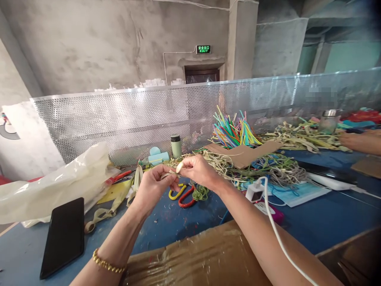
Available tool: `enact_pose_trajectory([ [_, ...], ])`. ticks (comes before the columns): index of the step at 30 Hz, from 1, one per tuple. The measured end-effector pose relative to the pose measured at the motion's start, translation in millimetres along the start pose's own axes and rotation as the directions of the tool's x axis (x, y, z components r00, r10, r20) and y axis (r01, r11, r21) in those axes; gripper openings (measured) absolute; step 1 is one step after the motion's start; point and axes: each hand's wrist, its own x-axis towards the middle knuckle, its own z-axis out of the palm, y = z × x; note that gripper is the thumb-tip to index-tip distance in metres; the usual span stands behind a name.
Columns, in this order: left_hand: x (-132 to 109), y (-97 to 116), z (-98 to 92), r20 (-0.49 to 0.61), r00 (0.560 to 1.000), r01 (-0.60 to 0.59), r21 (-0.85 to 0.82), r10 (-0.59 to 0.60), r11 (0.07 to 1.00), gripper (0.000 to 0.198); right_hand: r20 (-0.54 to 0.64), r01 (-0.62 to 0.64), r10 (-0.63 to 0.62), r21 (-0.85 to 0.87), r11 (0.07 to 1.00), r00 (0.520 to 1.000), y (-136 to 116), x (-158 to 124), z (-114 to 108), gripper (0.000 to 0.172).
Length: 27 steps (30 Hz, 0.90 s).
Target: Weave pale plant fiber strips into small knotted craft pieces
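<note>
My left hand [155, 185] and my right hand [199, 171] meet above the table, fingertips pinched on a small pale husk strip [179, 167]. A rounded, cream-coloured end of it sticks up between the two hands. The rest is hidden by my fingers. Just below them lie scissors with one yellow and one red handle loop [187, 204]; their blades cannot be seen. Beside the red loop is a tangle of green string [201, 193]. Long dried husk leaves [137, 179] rest to the left of my left hand.
Coloured pipe cleaners [235, 131] stand behind a cardboard piece [245, 155]. A black phone [64, 236] and plastic bag [86, 174] lie left, a green bottle [176, 146] behind. Right are a charger with white cable [255, 192], a face mask [300, 194] and another person's hand [361, 141].
</note>
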Motion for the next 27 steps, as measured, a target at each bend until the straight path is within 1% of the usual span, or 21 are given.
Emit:
enact_pose_trajectory([
  [2, 1, -1, -0.2, -0.094, 0.995, -0.027, -0.005, 0.026, 1.000, 0.014, -0.064, 0.027, -0.037, -0.158, 0.987, 0.997, -5, -2, 2, 0.018],
  [4, 2, -1, -1.2, -0.175, 0.984, -0.044, 0.004, 0.044, 0.999, 0.013, -0.095, 0.082, -0.120, -0.334, 0.939, 0.988, -14, -6, 5, 0.018],
  [6, 3, 0, -2.2, -0.229, 0.972, -0.048, 0.025, 0.053, 0.999, 0.012, -0.059, 0.159, -0.212, -0.477, 0.864, 0.976, -23, -11, 8, 0.019],
  [8, 4, 1, -2.9, -0.269, 0.962, -0.034, 0.056, 0.048, 0.998, 0.011, 0.006, 0.224, -0.270, -0.576, 0.786, 0.963, -31, -16, 10, 0.020],
  [10, 5, 1, -2.9, -0.292, 0.956, -0.015, 0.086, 0.040, 0.996, 0.010, 0.071, 0.256, -0.281, -0.661, 0.706, 0.957, -34, -19, 11, 0.022],
  [12, 5, 1, -2.7, -0.294, 0.955, -0.006, 0.106, 0.037, 0.994, 0.010, 0.116, 0.256, -0.254, -0.730, 0.634, 0.960, -34, -20, 12, 0.022],
  [15, 5, -1, -2.2, -0.277, 0.960, -0.001, 0.113, 0.032, 0.994, 0.009, 0.131, 0.235, -0.216, -0.779, 0.582, 0.968, -34, -20, 12, 0.020],
  [19, 6, -4, -1.6, -0.278, 0.961, 0.014, 0.091, 0.012, 0.996, 0.007, 0.134, 0.244, -0.228, -0.783, 0.572, 0.964, -38, -20, 12, 0.020],
  [23, 6, -4, -0.8, -0.294, 0.955, 0.004, 0.107, 0.028, 0.994, 0.007, 0.174, 0.260, -0.206, -0.797, 0.545, 0.963, -43, -21, 12, 0.021],
  [25, 5, -4, -0.3, -0.308, 0.950, 0.004, 0.154, 0.044, 0.988, 0.006, 0.198, 0.281, -0.206, -0.785, 0.552, 0.958, -43, -22, 11, 0.022],
  [27, 5, -4, 0.1, -0.319, 0.946, 0.009, 0.216, 0.061, 0.976, 0.006, 0.211, 0.307, -0.228, -0.754, 0.581, 0.950, -41, -21, 10, 0.023],
])
